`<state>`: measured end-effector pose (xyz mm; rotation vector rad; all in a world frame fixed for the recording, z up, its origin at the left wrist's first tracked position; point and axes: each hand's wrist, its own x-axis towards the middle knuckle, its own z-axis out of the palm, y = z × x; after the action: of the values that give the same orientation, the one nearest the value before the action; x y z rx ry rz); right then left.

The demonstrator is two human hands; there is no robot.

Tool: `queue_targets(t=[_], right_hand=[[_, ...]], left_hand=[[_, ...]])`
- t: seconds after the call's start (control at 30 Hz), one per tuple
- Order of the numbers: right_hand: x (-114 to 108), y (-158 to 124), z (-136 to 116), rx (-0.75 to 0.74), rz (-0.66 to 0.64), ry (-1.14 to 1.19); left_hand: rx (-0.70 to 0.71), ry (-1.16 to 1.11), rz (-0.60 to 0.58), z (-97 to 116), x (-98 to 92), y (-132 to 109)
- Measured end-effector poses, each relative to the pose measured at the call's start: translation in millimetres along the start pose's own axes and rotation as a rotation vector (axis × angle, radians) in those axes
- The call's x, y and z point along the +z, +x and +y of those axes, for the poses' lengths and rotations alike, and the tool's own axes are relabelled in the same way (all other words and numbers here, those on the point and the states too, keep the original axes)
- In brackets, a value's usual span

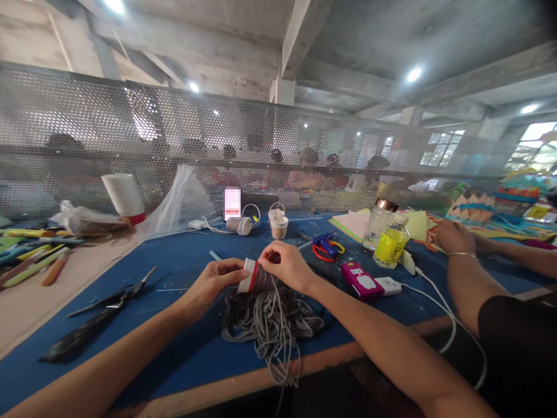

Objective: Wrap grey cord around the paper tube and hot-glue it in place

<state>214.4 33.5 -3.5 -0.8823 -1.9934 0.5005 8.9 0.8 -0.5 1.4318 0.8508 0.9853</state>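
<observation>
My left hand grips a paper cup lying on its side, white with a red band and partly wrapped in grey cord. My right hand pinches the cord against the cup's wrapped part. A loose heap of grey cord lies on the blue mat right below the cup, with strands hanging over the table's front edge.
Black scissors lie to the left. A blue glue gun, a magenta power bank, a yellow bottle and a glass jar stand to the right. A co-worker's arm rests at the right. Wrapped cups and a cup stack stand by the mesh screen.
</observation>
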Motion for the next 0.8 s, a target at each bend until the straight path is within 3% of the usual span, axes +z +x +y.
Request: queue_targets(t=[0.8], right_hand=[[2.6,3.3,6.4,0.014,0.033,0.035]], left_hand=[[-0.005,-0.074,-0.018,-6.1,-4.4,2.4]])
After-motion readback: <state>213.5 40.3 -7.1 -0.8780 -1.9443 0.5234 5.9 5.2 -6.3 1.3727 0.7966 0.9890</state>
